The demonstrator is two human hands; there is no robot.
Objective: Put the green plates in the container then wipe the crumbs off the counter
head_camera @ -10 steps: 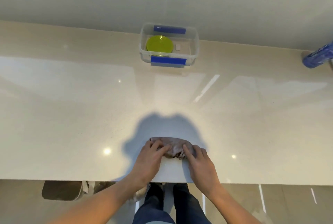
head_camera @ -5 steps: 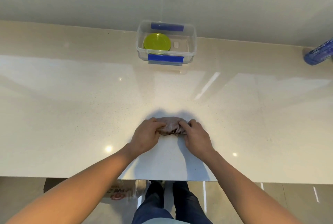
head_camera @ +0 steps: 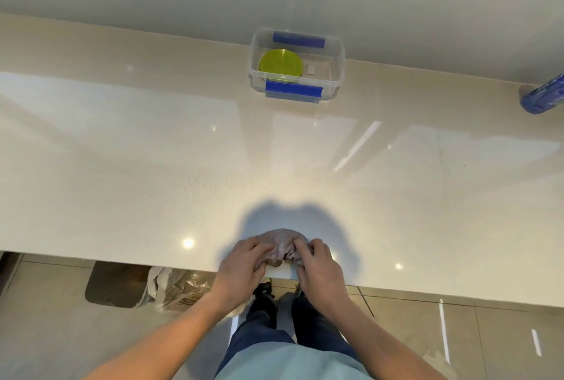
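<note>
A bunched greyish-pink cloth (head_camera: 282, 243) lies at the near edge of the pale counter (head_camera: 152, 172). My left hand (head_camera: 242, 263) grips its left side and my right hand (head_camera: 317, 266) grips its right side, fingers curled into the fabric. Far back by the wall stands a clear container (head_camera: 337, 74) with blue clips, and the green plates (head_camera: 280, 63) lie stacked in its left half. A small white piece (head_camera: 310, 69) rests inside beside them. A few dark specks dot the counter near the container.
A blue bottle (head_camera: 543, 95) lies at the far right of the counter by the wall. Below the counter edge are a dark mat (head_camera: 116, 286) and a crumpled bag (head_camera: 180, 288) on the tiled floor.
Both hands pushed the cloth away from me across the counter, then drew it back to the near edge. The container and plates have not moved.
</note>
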